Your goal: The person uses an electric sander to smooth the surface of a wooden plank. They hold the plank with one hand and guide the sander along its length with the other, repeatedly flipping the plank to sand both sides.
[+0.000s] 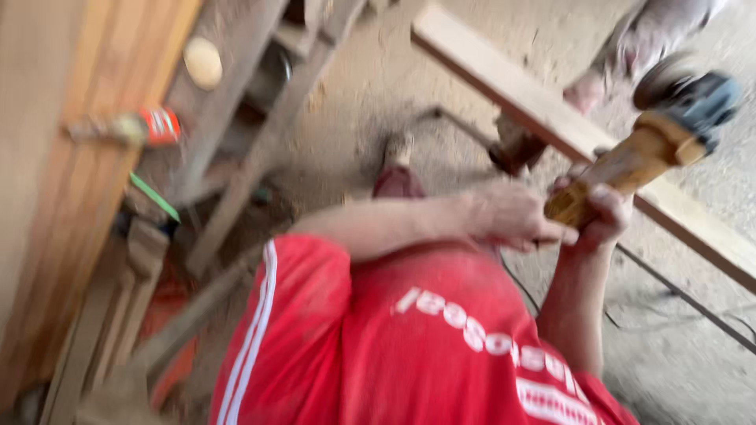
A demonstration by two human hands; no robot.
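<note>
angle grinder [661, 134] is held up over the sawdust floor [378, 86], near a wooden plank [543, 110]; right hand [602, 212] is clamped on its yellow handle, left hand [512, 216] is pressed against the butt.

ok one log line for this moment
right hand: grips angle grinder | left hand: at its handle end | plank: beside | view: blurred

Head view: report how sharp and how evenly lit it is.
Head view: motion blur smears the whole frame; the power tool in the right hand is soft-edged, as are the left hand, the red shirt and the plank; daylight is flat and even, without hard shadows or glare.
</note>
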